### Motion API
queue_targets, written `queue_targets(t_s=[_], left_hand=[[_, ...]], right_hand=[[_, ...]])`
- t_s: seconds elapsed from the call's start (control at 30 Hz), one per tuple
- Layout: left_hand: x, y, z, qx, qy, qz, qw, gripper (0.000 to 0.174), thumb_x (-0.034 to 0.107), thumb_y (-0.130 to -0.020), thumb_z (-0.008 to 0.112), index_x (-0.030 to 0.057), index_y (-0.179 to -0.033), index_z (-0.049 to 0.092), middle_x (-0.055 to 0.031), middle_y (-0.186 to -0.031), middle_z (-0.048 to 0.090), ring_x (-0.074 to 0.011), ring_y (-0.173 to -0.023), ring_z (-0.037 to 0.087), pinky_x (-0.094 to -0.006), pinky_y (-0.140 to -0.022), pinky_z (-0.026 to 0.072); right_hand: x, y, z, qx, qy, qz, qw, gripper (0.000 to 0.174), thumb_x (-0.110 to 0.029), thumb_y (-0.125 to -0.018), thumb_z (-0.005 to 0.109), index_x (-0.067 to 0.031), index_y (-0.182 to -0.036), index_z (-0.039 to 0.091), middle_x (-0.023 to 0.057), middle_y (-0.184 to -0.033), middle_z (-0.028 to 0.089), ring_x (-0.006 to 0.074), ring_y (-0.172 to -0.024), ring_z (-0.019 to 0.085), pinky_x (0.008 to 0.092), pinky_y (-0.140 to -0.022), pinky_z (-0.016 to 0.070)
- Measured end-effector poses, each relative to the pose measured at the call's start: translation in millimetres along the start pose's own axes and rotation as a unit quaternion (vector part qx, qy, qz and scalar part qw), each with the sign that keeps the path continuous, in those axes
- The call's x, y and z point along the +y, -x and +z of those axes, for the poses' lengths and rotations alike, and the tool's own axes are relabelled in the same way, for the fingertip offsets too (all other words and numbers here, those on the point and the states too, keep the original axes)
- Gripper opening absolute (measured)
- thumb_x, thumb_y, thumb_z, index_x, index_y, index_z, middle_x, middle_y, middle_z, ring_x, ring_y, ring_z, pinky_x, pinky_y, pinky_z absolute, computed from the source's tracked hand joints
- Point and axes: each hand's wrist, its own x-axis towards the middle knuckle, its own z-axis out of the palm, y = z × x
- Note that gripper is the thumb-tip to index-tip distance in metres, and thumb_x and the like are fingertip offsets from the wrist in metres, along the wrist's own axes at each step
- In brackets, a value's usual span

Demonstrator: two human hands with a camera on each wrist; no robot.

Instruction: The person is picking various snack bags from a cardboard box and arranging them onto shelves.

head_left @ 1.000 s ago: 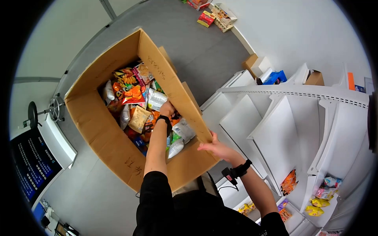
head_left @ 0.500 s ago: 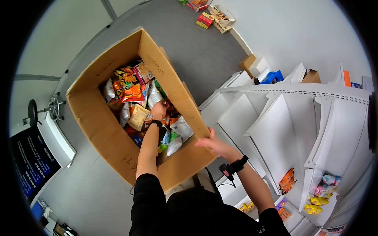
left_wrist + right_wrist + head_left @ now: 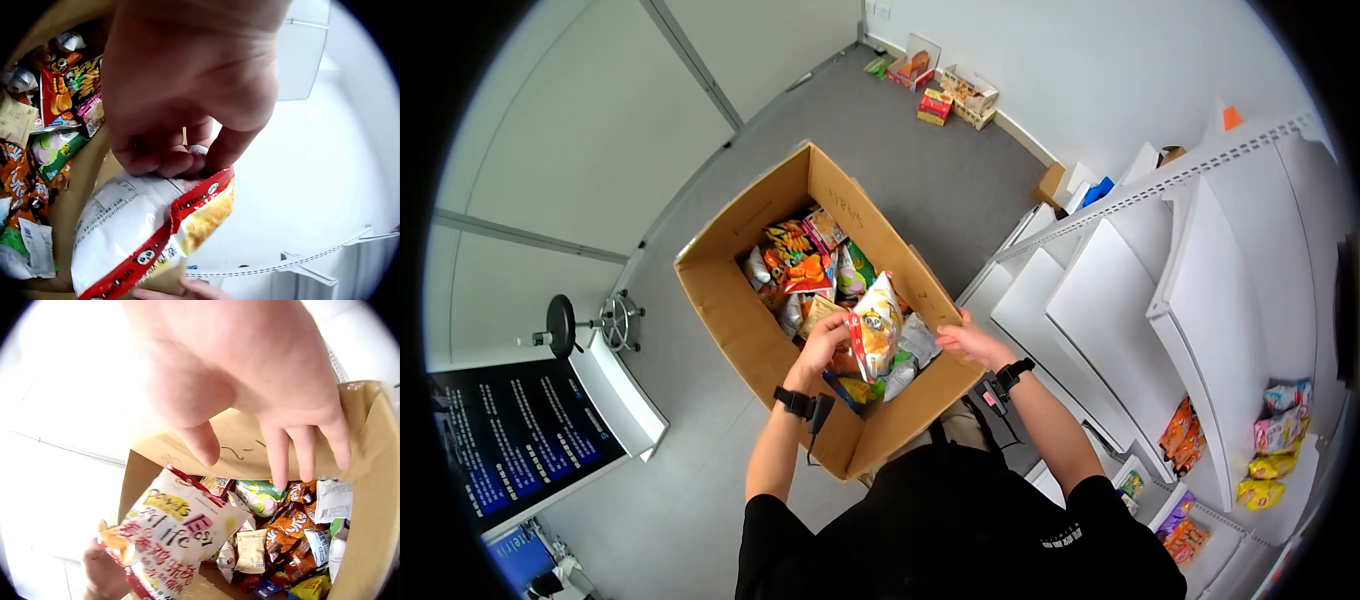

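Note:
My left hand point(image 3: 824, 342) pinches a white-and-red snack bag point(image 3: 877, 330) by its edge, over the opening of a cardboard box point(image 3: 745, 325). In the left wrist view the fingers curl onto the bag's crimped top, and a panda logo shows on its red border. The right wrist view shows the bag's printed front, with large lettering and a picture of food. My right hand point(image 3: 972, 343) is at the box's right rim, its fingers extended over the wall point(image 3: 234, 440). Inside the box lie many packets, among them an orange bag point(image 3: 289, 528) and a green bag point(image 3: 259, 495).
White shelves point(image 3: 1110, 300) stand at the right, with orange bags point(image 3: 1182, 437) and yellow bags point(image 3: 1262, 492) on them. Boxed goods point(image 3: 970, 97) lie on the floor by the far wall. A wheeled stool point(image 3: 618, 320) and a dark sign point(image 3: 525, 440) are at the left.
My left hand has come up out of the packets with the white-and-red bag. The right hand stays at the rim. The view has shifted, so the box appears farther right and lower.

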Motion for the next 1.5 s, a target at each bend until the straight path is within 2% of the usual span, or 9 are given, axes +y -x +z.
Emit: queue_targets(t_s=[0.17,0.27,0.4,0.6,0.73,0.87,1.03,1.3,1.5], left_hand=[[49,46,37,-0.070,0.085,0.073,0.991,0.014,0.004,-0.084,0.051,0.0037,-0.095,0.059,0.0010,-0.080,0.058,-0.0069,-0.065,0.046,-0.0204,-0.061,0.0369],[56,55,50,-0.130,0.120,0.115,0.978,0.012,0.004,-0.083,0.051,0.0029,-0.093,0.058,-0.0005,-0.078,0.057,-0.0082,-0.065,0.045,-0.0212,-0.061,0.0364],[74,66,79,-0.145,0.137,0.108,0.974,0.004,0.008,-0.080,0.051,0.0044,-0.080,0.052,-0.0002,-0.067,0.047,-0.0099,-0.062,0.042,-0.0236,-0.060,0.0342],[84,75,138,-0.201,0.150,0.030,0.968,0.009,0.011,-0.078,0.053,0.0026,-0.079,0.050,-0.0010,-0.068,0.046,-0.0102,-0.060,0.043,-0.0245,-0.059,0.0370],[65,79,190,-0.273,0.144,-0.019,0.951,0.006,0.008,-0.081,0.050,0.0036,-0.084,0.053,0.0023,-0.066,0.045,-0.0077,-0.055,0.040,-0.0217,-0.051,0.0336],[46,107,262,-0.263,0.086,0.004,0.961,0.013,0.012,-0.087,0.049,0.0043,-0.097,0.052,0.0023,-0.069,0.047,-0.0064,-0.057,0.039,-0.0205,-0.053,0.0334],[15,139,311,-0.225,0.041,0.087,0.969,0.036,0.021,-0.092,0.049,0.0042,-0.123,0.046,-0.0030,-0.101,0.059,-0.0112,-0.087,0.054,-0.0274,-0.077,0.0420],[-1,182,316,-0.203,-0.186,0.134,0.952,0.039,0.028,-0.094,0.047,0.0022,-0.123,0.048,-0.0060,-0.114,0.056,-0.0139,-0.102,0.053,-0.0319,-0.088,0.0424],[0,204,335,-0.273,-0.437,0.186,0.837,0.063,0.028,-0.079,0.070,-0.0035,-0.128,0.044,-0.0143,-0.121,0.054,-0.0208,-0.113,0.050,-0.0328,-0.097,0.0375]], right_hand=[[0,32,20,0.015,-0.057,-0.080,0.995,0.094,-0.036,-0.086,0.058,-0.0134,-0.143,-0.013,0.0159,-0.136,0.040,0.0321,-0.116,0.048,0.0496,-0.096,0.0377],[2,60,20,-0.111,-0.186,-0.133,0.967,0.086,-0.032,-0.089,0.054,-0.0143,-0.144,-0.009,0.0130,-0.132,0.042,0.0294,-0.115,0.050,0.0464,-0.095,0.0403],[4,108,14,-0.179,-0.261,-0.229,0.921,0.070,-0.033,-0.091,0.053,-0.0116,-0.144,0.013,0.0106,-0.129,0.042,0.0254,-0.111,0.051,0.0424,-0.092,0.0434],[48,157,-17,-0.105,-0.205,-0.293,0.928,0.059,-0.039,-0.087,0.059,-0.0090,-0.133,0.037,0.0060,-0.125,0.045,0.0179,-0.111,0.047,0.0405,-0.093,0.0384],[93,200,-35,-0.120,-0.205,-0.340,0.910,0.061,-0.039,-0.087,0.060,-0.0053,-0.132,0.038,0.0052,-0.123,0.046,0.0162,-0.114,0.045,0.0341,-0.093,0.0387],[140,246,-33,-0.139,-0.274,-0.399,0.864,0.059,-0.022,-0.087,0.061,-0.0044,-0.135,0.032,0.0068,-0.123,0.049,0.0163,-0.112,0.049,0.0341,-0.095,0.0412],[190,275,-37,-0.084,-0.393,-0.428,0.809,0.053,-0.012,-0.086,0.059,-0.0002,-0.132,0.034,0.0088,-0.122,0.051,0.0169,-0.110,0.052,0.0341,-0.094,0.0433],[218,341,-58,0.094,-0.140,-0.472,0.865,0.055,-0.013,-0.073,0.075,0.0032,-0.119,0.049,0.0098,-0.110,0.059,0.0150,-0.099,0.057,0.0296,-0.087,0.0460],[225,371,-38,0.197,0.022,-0.472,0.859,0.060,-0.016,-0.069,0.078,0.0031,-0.118,0.049,0.0108,-0.104,0.062,0.0161,-0.092,0.059,0.0288,-0.082,0.0471]])
